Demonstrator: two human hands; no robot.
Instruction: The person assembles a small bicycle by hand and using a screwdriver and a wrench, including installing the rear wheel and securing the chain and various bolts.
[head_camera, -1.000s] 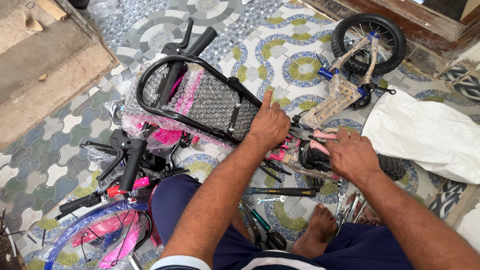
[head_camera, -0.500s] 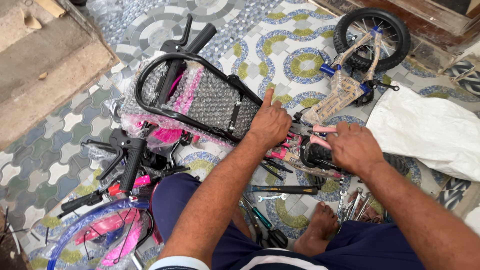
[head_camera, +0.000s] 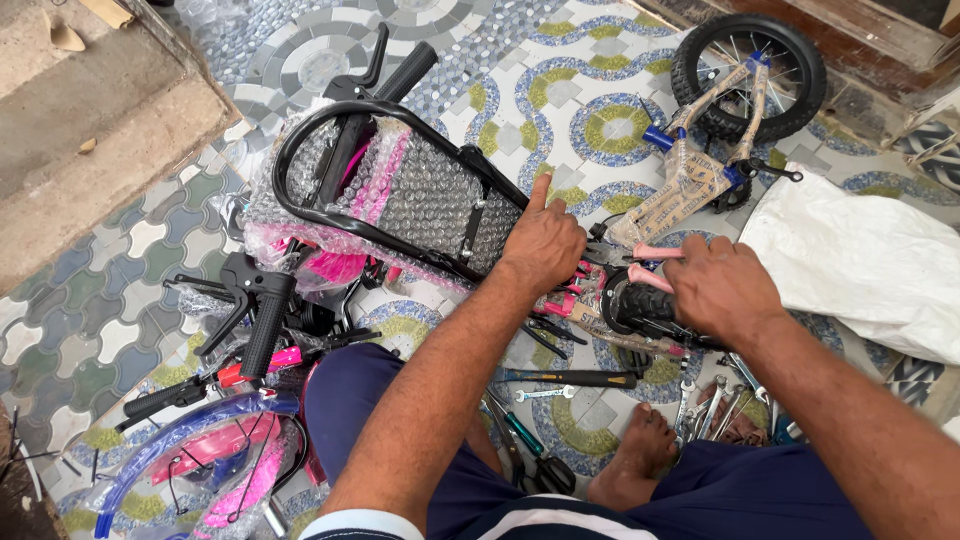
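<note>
Your left hand (head_camera: 543, 243) presses down on the black carrier rack (head_camera: 400, 195) of the bubble-wrapped pink bicycle frame (head_camera: 360, 260), which lies on the patterned tile floor (head_camera: 560, 120) in front of your knees; its grip is released, index finger pointing away from you. Your right hand (head_camera: 722, 288) is clenched around the small black wheel (head_camera: 640, 305) at the frame's near end. Spanners (head_camera: 700, 400) and a screwdriver (head_camera: 565, 378) lie just by your bare foot (head_camera: 640, 450). A second wheel (head_camera: 748, 75) with its wrapped fork lies well apart, beside a white sack (head_camera: 860, 260).
</note>
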